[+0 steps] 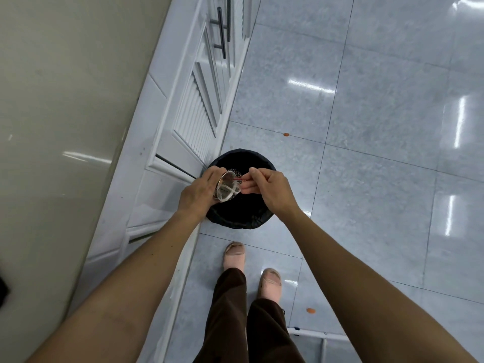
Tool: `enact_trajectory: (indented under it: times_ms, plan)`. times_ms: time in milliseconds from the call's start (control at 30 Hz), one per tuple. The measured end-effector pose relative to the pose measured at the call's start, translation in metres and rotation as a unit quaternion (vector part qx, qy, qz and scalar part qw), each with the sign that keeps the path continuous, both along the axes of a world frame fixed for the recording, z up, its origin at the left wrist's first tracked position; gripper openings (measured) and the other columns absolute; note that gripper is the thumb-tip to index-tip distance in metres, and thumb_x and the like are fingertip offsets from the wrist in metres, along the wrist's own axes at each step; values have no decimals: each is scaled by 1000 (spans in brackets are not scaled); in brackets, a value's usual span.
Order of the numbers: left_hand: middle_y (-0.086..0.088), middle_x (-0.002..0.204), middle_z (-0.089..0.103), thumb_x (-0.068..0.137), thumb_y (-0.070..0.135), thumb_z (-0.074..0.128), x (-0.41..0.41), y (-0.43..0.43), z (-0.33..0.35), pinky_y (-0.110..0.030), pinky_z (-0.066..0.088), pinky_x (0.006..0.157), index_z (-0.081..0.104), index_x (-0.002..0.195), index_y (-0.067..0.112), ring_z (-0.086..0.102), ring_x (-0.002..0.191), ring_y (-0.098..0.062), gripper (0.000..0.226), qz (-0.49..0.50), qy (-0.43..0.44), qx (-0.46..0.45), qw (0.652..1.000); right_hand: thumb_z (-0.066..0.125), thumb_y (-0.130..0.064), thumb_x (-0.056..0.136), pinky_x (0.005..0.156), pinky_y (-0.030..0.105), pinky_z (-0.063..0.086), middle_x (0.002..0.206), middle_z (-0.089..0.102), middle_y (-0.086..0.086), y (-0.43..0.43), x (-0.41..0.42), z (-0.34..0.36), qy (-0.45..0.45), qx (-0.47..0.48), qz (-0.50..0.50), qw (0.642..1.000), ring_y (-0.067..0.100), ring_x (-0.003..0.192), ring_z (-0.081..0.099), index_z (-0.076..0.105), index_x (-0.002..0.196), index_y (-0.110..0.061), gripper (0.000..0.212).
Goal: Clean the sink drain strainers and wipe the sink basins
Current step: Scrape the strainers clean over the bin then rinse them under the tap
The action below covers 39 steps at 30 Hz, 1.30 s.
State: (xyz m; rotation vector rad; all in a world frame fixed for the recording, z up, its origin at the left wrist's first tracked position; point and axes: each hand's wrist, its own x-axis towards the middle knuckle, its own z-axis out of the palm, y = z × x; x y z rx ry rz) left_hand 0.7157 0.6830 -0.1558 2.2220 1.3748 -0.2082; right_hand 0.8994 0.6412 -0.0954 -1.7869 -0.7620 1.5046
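The left hand [199, 191] grips a round metal drain strainer [227, 186] over a black-lined round bin [237, 221] — the right hand [269, 191] pinches its white mesh net [236, 176].

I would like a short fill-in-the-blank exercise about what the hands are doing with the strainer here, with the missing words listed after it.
1. The left hand holds the metal strainer directly above the black ____.
2. The right hand pinches the ____ liner at the strainer.
3. The bin stands on the floor against the white ____.
4. Two small orange scraps lie on the tiled ____.

Missing words: bin; mesh; cabinet; floor
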Motion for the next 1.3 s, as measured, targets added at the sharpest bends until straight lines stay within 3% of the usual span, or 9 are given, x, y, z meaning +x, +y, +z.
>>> enact_trajectory:
  times_ms: [133, 233, 367, 533, 667, 767, 900, 1133, 1300]
  plan:
    - [5, 136, 39, 76, 9, 75, -7, 10, -1, -42, 53, 55, 30, 129, 33, 62, 84, -29, 74, -6, 14, 62, 998, 49, -25, 100, 69, 17, 55, 76, 73, 12, 7, 20, 10, -17, 6, 40, 999, 16, 63, 70, 71, 91, 0, 35]
    - [2, 136, 43, 73, 9, 77, -6, 12, -1, -47, 54, 59, 30, 126, 31, 62, 91, -31, 74, 51, -62, 62, 995, 49, -26, 99, 66, 17, 55, 73, 73, 12, 13, 25, 18, -33, 30, 7, 999, 18, 60, 70, 72, 87, 0, 36]
    - [2, 134, 45, 74, 11, 76, 3, 12, 8, -48, 54, 68, 32, 126, 30, 61, 99, -29, 71, 70, -141, 44, 987, 50, -27, 99, 76, 27, 59, 76, 74, 9, 17, 14, 19, -49, 58, -1, 997, 19, 68, 72, 72, 88, -5, 33]
    - [5, 132, 44, 76, 16, 76, 12, 12, 17, -48, 53, 63, 31, 125, 31, 60, 96, -27, 68, 42, -155, 64, 985, 50, -24, 99, 84, 32, 58, 83, 74, 5, 15, 10, 14, -47, 73, 21, 996, 16, 78, 73, 71, 96, -8, 26]
    - [5, 135, 36, 76, 18, 74, 12, 14, 18, -45, 53, 56, 32, 127, 30, 60, 84, -32, 67, 7, -89, 131, 987, 51, -24, 99, 80, 25, 57, 80, 73, 6, 8, 15, 15, -60, 52, 79, 994, 18, 74, 72, 70, 92, -7, 27]
    - [3, 129, 40, 71, 12, 78, 12, 12, 16, -31, 43, 43, 38, 125, 27, 56, 67, -28, 69, -30, 7, 208, 978, 51, -27, 99, 72, 18, 56, 75, 74, 8, 10, 21, 20, -64, 54, 84, 993, 17, 67, 72, 71, 88, -3, 33]
    - [1, 121, 42, 71, 8, 76, 11, 11, 16, -28, 34, 47, 45, 120, 30, 54, 69, -24, 63, -59, 78, 260, 961, 51, -30, 99, 74, 19, 56, 72, 73, 2, 11, 24, 24, -106, 66, 124, 984, 12, 65, 71, 72, 86, -7, 33]
    - [-3, 104, 59, 57, 25, 83, 25, 7, 22, -32, 38, 56, 49, 115, 32, 53, 70, -23, 68, -133, 97, 291, 943, 46, -25, 101, 79, 25, 58, 84, 75, 11, -9, -4, 2, 15, 2, -23, 1000, 18, 75, 73, 70, 96, -3, 33]
    - [2, 99, 57, 49, 18, 84, 29, 7, 25, -30, 40, 63, 58, 110, 35, 54, 78, -18, 68, -148, 202, 256, 934, 45, -24, 101, 69, 17, 58, 83, 73, 12, -38, -8, -13, 72, -87, -222, 969, 18, 72, 71, 68, 97, 0, 35]
